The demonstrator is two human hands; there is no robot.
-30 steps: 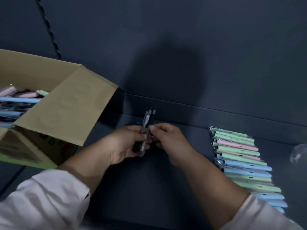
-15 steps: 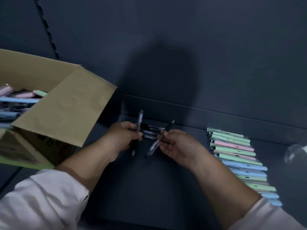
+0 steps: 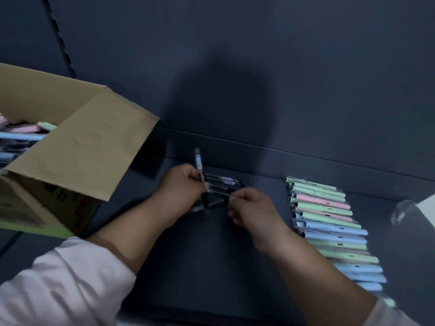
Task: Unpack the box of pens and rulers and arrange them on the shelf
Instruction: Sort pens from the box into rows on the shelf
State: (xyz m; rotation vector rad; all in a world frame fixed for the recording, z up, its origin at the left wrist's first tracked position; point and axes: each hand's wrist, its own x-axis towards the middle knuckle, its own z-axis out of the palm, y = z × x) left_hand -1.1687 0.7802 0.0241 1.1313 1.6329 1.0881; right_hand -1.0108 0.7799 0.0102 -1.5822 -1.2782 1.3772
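Left hand pinches black pen upright, right hand grip unreadable in blur; careless nudge could skew the laid pen row.

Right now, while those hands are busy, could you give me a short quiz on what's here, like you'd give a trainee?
1. True or false: the pastel pens lie in a row to the right of the right hand.
2. Which hand holds the upright black pen? A, left hand; B, right hand.
3. Fill in: the cardboard box holds more ____.
Key: 1 true; 2 A; 3 pens.
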